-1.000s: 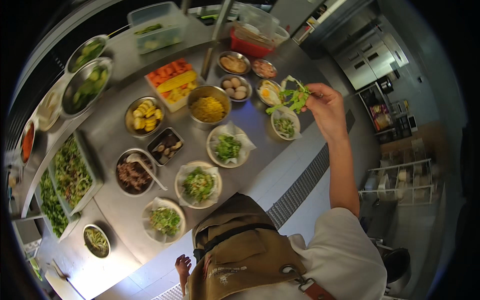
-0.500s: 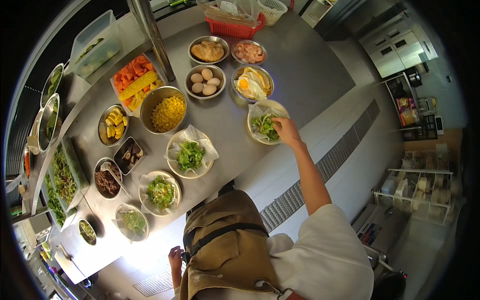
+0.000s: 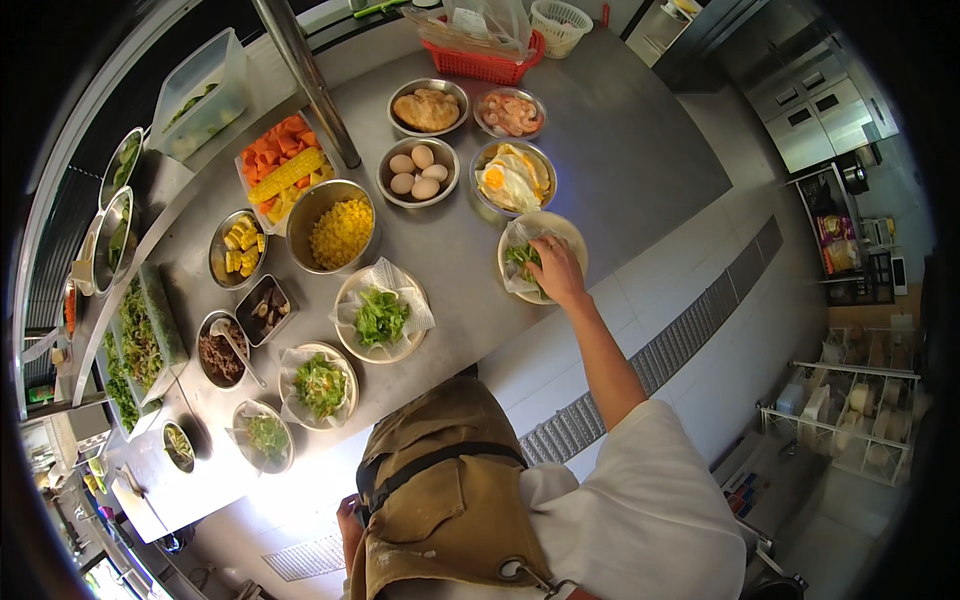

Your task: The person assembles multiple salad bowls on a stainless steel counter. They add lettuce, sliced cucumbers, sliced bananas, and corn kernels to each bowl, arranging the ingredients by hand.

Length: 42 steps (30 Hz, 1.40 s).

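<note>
My right hand (image 3: 555, 270) reaches over the rightmost paper-lined bowl (image 3: 578, 240), fingers bent down and closed on the salad greens (image 3: 522, 258) in it. Part of the greens is hidden under the hand. My left hand (image 3: 349, 522) hangs low beside the brown apron (image 3: 440, 500); its fingers are mostly hidden there, and whatever they hold, if anything, does not show. To the left stand three more paper-lined bowls of greens: a leafy one (image 3: 381, 316), a mixed one (image 3: 320, 388) and a finely cut one (image 3: 267, 438).
Behind the right hand are metal bowls of fried eggs (image 3: 512, 180), shrimp (image 3: 510, 113), whole eggs (image 3: 418, 172) and chicken (image 3: 426, 108). Corn kernels (image 3: 342, 234), corn pieces (image 3: 240, 246) and minced meat (image 3: 222, 357) stand left. A metal post (image 3: 305, 80) rises at the back.
My right hand has moved left and down from the bowl's edge onto the greens, covering more of them. My left hand has drawn closer against the apron. The whole view has shifted slightly.
</note>
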{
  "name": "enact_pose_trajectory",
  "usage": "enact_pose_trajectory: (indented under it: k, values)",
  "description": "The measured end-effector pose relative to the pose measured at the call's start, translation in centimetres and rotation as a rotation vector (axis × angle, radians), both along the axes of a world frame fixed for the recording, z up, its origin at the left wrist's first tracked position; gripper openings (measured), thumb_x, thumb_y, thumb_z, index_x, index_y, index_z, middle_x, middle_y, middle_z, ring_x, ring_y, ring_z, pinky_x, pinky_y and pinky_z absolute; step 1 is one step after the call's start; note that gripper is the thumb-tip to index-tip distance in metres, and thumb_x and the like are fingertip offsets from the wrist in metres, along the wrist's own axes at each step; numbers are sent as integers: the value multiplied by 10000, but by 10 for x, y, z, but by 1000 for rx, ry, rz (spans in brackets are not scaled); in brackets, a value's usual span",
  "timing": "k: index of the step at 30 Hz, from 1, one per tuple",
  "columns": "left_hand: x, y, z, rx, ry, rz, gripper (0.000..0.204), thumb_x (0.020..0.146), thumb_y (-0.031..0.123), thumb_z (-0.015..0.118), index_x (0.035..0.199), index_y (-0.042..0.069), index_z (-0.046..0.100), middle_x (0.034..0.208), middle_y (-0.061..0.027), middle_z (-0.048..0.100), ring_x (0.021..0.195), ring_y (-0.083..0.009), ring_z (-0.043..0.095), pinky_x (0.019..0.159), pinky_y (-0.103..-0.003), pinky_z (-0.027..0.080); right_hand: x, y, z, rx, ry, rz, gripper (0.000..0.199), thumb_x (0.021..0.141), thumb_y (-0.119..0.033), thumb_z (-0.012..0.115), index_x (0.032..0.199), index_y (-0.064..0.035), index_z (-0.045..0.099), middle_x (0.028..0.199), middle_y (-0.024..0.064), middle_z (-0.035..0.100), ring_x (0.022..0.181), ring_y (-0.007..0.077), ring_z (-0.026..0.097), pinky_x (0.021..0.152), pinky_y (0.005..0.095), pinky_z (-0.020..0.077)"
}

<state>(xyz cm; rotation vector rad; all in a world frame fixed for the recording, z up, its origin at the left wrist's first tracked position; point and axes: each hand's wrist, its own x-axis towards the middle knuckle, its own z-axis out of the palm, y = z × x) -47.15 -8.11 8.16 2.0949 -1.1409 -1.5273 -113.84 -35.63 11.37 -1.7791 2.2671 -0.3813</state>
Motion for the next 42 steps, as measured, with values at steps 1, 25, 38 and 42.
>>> enact_pose_trajectory:
  k: [1,25,38,42]
  values:
    - [-4,-2,4,-9,1,11,224,956,33,647,1169,-37,654,915,-124,751,796,-145,679,721,-292,549,2,-1,-1,-22,35,6,471,906,-225,764,1342,-80,658,1355,123,622,1295,335,546,1081,456,466]
    - [-226,-217,222,-287,-180,-659,185,969,122,680,1101,-5,707,955,-151,748,825,-262,725,737,-371,555,16,17,-29,-141,251,-14,552,859,-319,808,1361,-163,640,1480,131,510,1435,360,378,1132,602,297]
    - [-575,-366,75,-963,-130,-1270,397,917,174,641,1301,71,640,1327,-138,649,1264,-349,588,1053,-482,487,26,32,-25,-47,204,-63,528,874,-293,734,1340,-55,661,1538,174,479,1432,389,399,1073,568,367]
    - [-597,-371,26,-868,-330,-1299,507,909,228,645,1388,78,580,1444,-176,572,1319,-379,554,1099,-542,425,24,27,-30,-126,124,-33,505,860,-272,735,1300,-29,682,1478,210,533,1412,394,431,1059,556,379]
